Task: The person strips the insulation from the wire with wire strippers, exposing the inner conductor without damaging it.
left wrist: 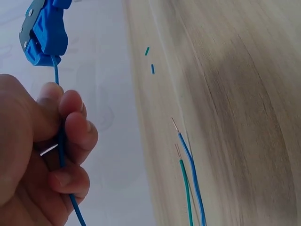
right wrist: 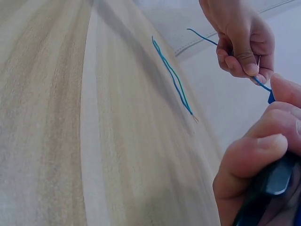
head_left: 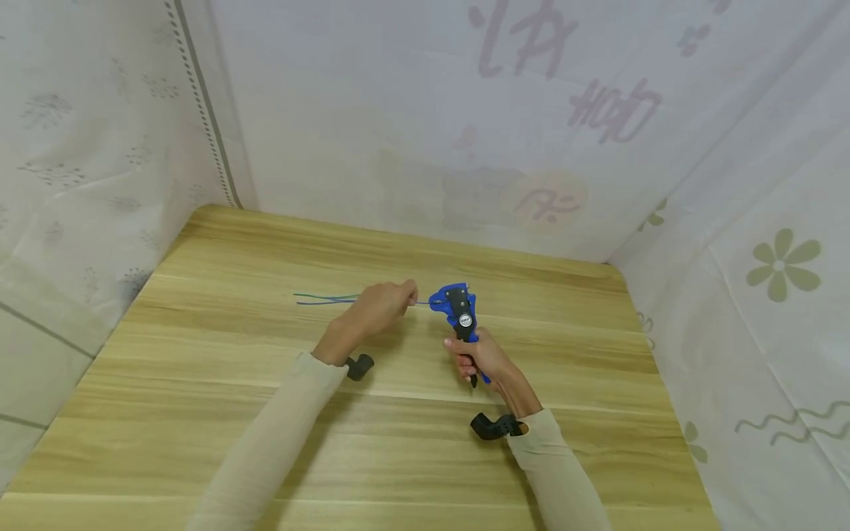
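Note:
Between thumb and fingers, my left hand [head_left: 380,308] pinches a blue wire [left wrist: 61,151], which also runs down across the curled fingers. The wire's front end enters the nose of a blue and black wire stripper [head_left: 458,301]. My right hand [head_left: 490,358] grips that tool around its handles, with the nose pointing left toward the left hand. On the table, below the left hand in its wrist view, lie a second blue wire [left wrist: 191,162] and a green wire [left wrist: 186,186] side by side. Bare copper shows at the near end of both.
Two short offcuts of insulation, one green [left wrist: 147,51] and one blue [left wrist: 153,69], lie on the wooden table [head_left: 412,457]. Patterned white cloth [head_left: 372,110] hangs behind the table and along both sides. A black camera mount [head_left: 494,426] sits at the right wrist.

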`<act>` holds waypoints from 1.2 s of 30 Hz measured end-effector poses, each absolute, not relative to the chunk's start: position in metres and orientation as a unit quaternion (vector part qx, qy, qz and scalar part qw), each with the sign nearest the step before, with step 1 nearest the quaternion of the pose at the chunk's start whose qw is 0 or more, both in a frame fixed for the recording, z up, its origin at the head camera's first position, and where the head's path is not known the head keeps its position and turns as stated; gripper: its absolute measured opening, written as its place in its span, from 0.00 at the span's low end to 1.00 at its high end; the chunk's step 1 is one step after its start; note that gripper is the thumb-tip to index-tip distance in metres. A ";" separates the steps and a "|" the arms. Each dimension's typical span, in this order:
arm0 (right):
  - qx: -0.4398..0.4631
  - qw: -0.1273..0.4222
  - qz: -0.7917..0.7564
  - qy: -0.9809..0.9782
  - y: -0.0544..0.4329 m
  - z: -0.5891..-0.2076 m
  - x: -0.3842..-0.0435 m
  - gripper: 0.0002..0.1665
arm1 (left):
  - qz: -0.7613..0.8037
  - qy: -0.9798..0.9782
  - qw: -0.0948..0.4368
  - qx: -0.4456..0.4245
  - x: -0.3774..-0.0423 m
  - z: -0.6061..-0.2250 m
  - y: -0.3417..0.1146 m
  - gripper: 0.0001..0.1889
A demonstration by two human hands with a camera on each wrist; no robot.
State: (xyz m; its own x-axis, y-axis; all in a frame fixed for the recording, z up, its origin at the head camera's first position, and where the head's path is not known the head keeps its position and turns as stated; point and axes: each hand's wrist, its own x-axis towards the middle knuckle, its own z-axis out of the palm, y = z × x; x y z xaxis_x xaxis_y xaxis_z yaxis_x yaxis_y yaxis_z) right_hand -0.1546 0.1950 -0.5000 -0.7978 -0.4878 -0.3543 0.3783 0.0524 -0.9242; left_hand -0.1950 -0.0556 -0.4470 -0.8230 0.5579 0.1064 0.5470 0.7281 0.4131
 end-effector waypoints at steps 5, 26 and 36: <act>-0.036 0.315 -0.687 0.654 0.193 -0.500 -0.154 0.21 | 0.239 0.924 0.020 0.299 -0.195 -0.447 -0.058 0.08; -0.143 0.342 -0.666 0.647 0.203 -0.492 -0.156 0.04 | 0.303 0.918 0.019 0.256 -0.195 -0.444 -0.070 0.10; -0.118 0.328 -0.681 0.644 0.203 -0.493 -0.156 0.11 | 0.307 0.917 0.021 0.255 -0.197 -0.444 -0.071 0.10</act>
State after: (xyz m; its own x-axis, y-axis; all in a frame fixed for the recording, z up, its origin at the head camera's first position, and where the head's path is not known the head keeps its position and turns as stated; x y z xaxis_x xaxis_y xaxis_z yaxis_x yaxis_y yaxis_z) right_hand -0.1565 0.2028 -0.4934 -0.7567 -0.5989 -0.2621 0.2952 0.0446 -0.9544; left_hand -0.1965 -0.0709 -0.4443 -0.8686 0.4812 0.1184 0.4555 0.6810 0.5734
